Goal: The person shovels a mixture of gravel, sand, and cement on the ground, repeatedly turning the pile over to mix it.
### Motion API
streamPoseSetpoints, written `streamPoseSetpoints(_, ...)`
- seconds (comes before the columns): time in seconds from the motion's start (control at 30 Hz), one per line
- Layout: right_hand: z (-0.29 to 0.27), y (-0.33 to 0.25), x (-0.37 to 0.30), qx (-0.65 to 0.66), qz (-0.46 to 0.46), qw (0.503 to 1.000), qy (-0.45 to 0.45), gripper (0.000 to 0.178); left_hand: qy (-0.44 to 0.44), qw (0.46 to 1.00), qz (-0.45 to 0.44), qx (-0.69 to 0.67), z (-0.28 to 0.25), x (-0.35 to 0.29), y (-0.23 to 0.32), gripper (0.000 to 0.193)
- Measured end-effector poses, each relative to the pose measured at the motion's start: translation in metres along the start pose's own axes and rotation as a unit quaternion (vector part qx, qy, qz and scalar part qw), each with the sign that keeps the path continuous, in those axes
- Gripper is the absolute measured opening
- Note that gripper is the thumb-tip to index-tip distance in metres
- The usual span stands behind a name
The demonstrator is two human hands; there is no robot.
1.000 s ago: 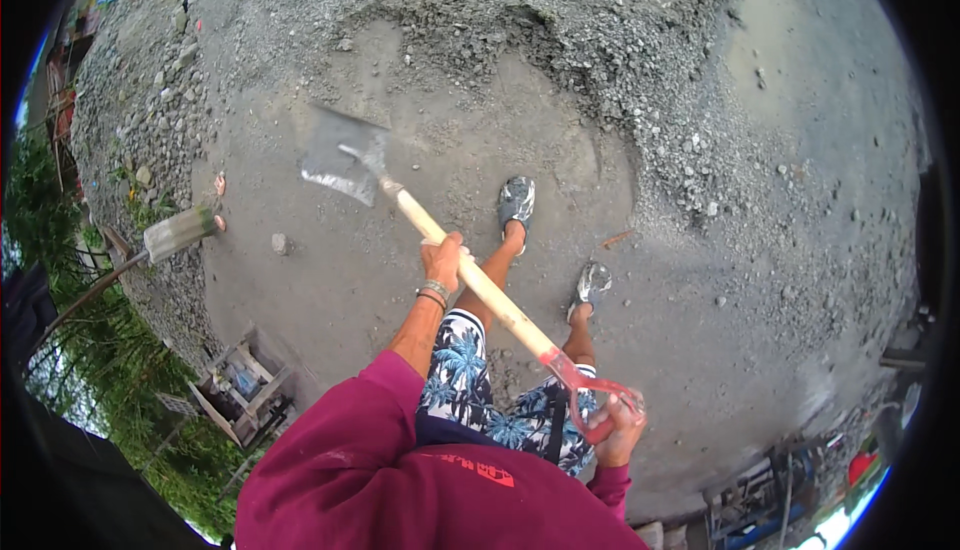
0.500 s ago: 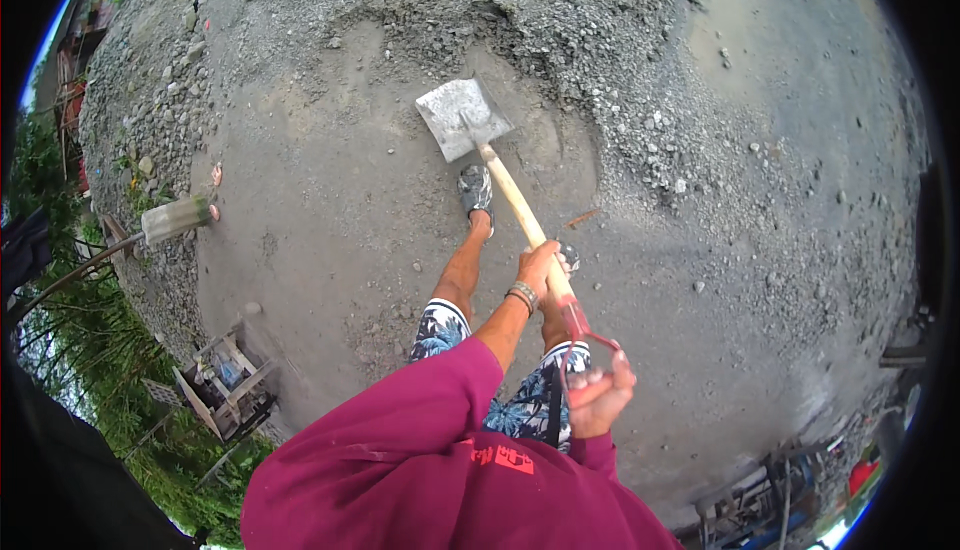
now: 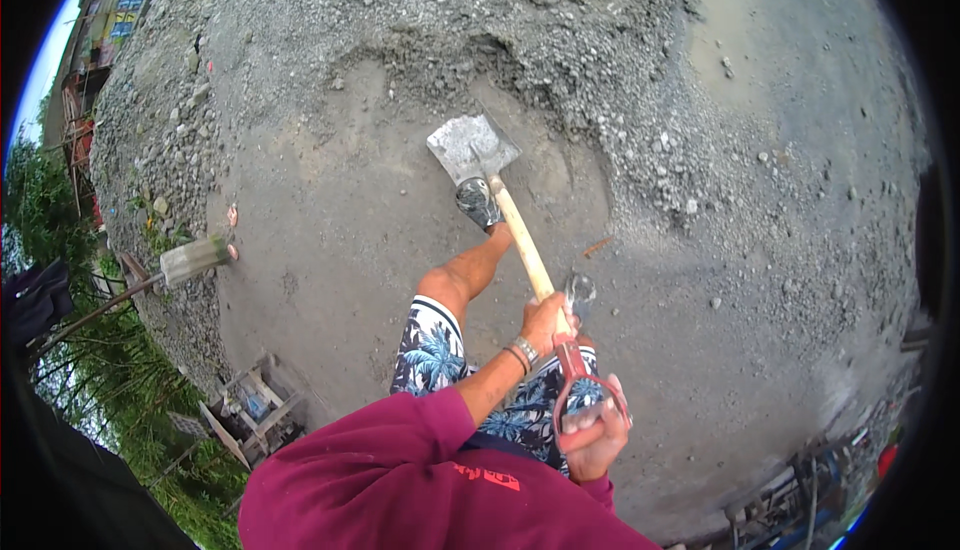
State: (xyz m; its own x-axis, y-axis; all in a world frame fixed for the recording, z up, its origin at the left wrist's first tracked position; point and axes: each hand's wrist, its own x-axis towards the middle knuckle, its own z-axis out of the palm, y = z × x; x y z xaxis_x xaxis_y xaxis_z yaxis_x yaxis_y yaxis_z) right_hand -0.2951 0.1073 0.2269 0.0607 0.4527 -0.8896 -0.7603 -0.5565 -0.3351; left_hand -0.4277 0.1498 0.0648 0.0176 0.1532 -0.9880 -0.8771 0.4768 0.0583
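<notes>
A square-bladed shovel point(image 3: 522, 240) slants across the middle, its wooden shaft running from a red D-shaped handle up to a flat metal blade. My left hand point(image 3: 543, 322) wraps round the lower end of the shaft, just above the red socket. Around the D-handle's grip, my right hand point(image 3: 597, 442) has its fingers closed. The grey metal blade point(image 3: 473, 147) lies just beyond my left shoe point(image 3: 479, 203); whether it touches the ground I cannot tell. No heaped load shows on the blade.
A gravel bank point(image 3: 570, 60) curves ahead and to the right of the blade, with a muddy puddle point(image 3: 735, 30) beyond. At left stand a pole with a pale cylindrical block point(image 3: 196, 259) and a wooden box frame point(image 3: 255, 405). A small brown stick point(image 3: 597, 247) lies near my right foot.
The shovel has come back toward me, its blade now nearer my left shoe. Both hands have moved lower with it, still gripping. My left knee is bent further out.
</notes>
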Motion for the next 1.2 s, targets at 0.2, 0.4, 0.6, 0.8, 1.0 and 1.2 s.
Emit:
streamPoseSetpoints(0.2,0.147,0.019,0.118,0.083,0.010,0.990,-0.117,0.035,0.010,0.991,0.108,0.078,0.063,0.093,0.171,0.012)
streamPoseSetpoints(0.4,0.076,0.050,0.093,-0.088,0.010,0.990,-0.113,0.050,-0.018,0.992,0.118,0.050,0.010,0.073,0.122,0.013)
streamPoseSetpoints(0.6,0.031,0.020,0.044,-0.085,-0.020,0.994,-0.071,0.053,-0.003,0.997,0.062,0.044,0.006,0.034,0.052,0.013)
streamPoseSetpoints(0.8,0.170,0.040,0.165,-0.015,-0.012,0.994,-0.111,0.046,-0.013,0.987,0.138,0.083,0.047,0.144,0.218,0.017)
streamPoseSetpoints(1.0,0.114,0.036,0.239,-0.094,-0.016,0.993,-0.065,0.034,-0.062,0.986,0.127,0.088,0.049,0.194,0.190,0.030)
streamPoseSetpoints(1.2,0.018,0.056,0.313,-0.263,-0.126,0.948,0.127,0.020,-0.059,0.954,-0.001,0.294,0.024,0.252,0.223,0.041)
